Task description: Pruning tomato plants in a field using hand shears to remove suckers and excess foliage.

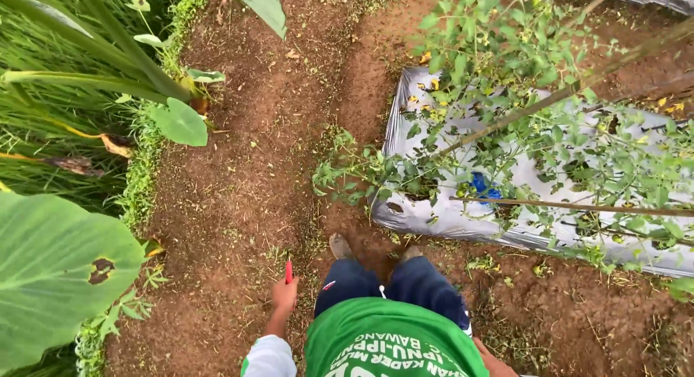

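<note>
Standing on a bare dirt path (246,189), feet together, green shirt and dark trousers in lower frame. Left hand (284,294) clenched around a small red-handled tool (288,271), which points up and forward from the fist, low at the person's left side. Right hand (495,362) only partly in view at the bottom edge; grasp cannot be told. Just ahead of the shoes: silver plastic mulch sheet (441,214) over a raised bed, leafy plants (506,95) growing through it, bamboo stakes (571,203) crossing. Large broad leaf (58,276) at left; grass beyond.
</note>
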